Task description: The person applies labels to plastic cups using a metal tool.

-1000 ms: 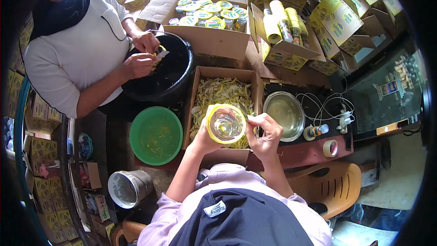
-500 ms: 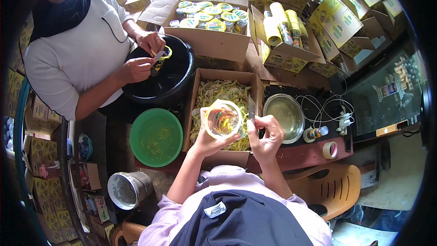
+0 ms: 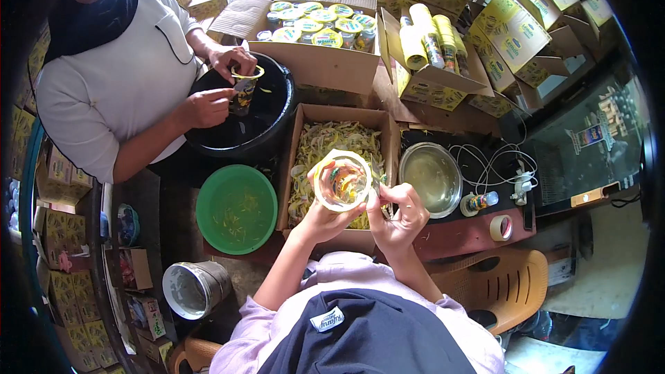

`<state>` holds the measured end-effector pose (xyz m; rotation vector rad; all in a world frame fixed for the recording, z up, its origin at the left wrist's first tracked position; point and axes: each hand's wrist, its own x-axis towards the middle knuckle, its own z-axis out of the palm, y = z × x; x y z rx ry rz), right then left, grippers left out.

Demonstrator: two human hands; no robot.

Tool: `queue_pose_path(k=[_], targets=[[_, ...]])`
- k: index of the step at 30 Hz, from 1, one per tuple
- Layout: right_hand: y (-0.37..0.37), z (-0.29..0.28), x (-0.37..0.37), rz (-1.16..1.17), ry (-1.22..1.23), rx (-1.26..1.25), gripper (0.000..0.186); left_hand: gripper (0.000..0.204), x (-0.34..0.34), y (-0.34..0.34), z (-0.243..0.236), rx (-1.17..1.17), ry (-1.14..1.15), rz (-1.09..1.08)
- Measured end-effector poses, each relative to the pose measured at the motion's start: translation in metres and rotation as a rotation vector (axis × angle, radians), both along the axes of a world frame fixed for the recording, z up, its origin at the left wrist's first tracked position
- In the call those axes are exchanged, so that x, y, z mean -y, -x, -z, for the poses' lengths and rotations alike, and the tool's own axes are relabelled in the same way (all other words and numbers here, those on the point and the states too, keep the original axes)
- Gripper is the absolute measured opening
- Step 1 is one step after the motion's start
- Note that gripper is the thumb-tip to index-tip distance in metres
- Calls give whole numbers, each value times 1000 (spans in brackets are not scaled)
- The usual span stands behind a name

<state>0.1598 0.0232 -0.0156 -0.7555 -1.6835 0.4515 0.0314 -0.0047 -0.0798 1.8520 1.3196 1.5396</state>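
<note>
My left hand (image 3: 322, 221) is wrapped around a clear plastic cup (image 3: 343, 181) with a yellowish rim, its mouth facing up. My right hand (image 3: 398, 220) pinches a thin-bladed knife (image 3: 372, 172), seen nearly edge-on, at the right side of the cup's rim. Both hands are over an open carton (image 3: 392, 135) filled with yellow and clear plastic trimmings. At the left, a co-worker's hands (image 3: 211, 105) hold another cup (image 3: 242, 100) and a small blade over a large black tub (image 3: 287, 100).
A green basin (image 3: 210, 190) holding a few yellow strips stands left of the carton. Right of it are a metal bowl (image 3: 431, 179), white cables (image 3: 488, 166), a small bottle (image 3: 485, 200) and a tape roll (image 3: 501, 228). Cartons of lidded cups (image 3: 322, 66) and stacked cups (image 3: 443, 76) stand behind.
My right hand has brought the knife left, from beside the cup to its rim, and the blade has turned edge-on. The co-worker's cup has tilted more into view.
</note>
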Motion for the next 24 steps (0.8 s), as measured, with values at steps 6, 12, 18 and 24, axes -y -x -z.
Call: queue_pose_path(k=[6,12,18,24], targets=[[2,1,3,7,-15,9,14,86,0,-4,12,139,-40,22],[0,3,1,-5,-32,43,13,82,-2,-5,0,139,-99,100],[-4,0,-7,7,-72,83,13,82,2,0,0,-78,-116,48],[-7,-2,-13,-70,-21,62,12,87,3,-3,17,84,16,110]])
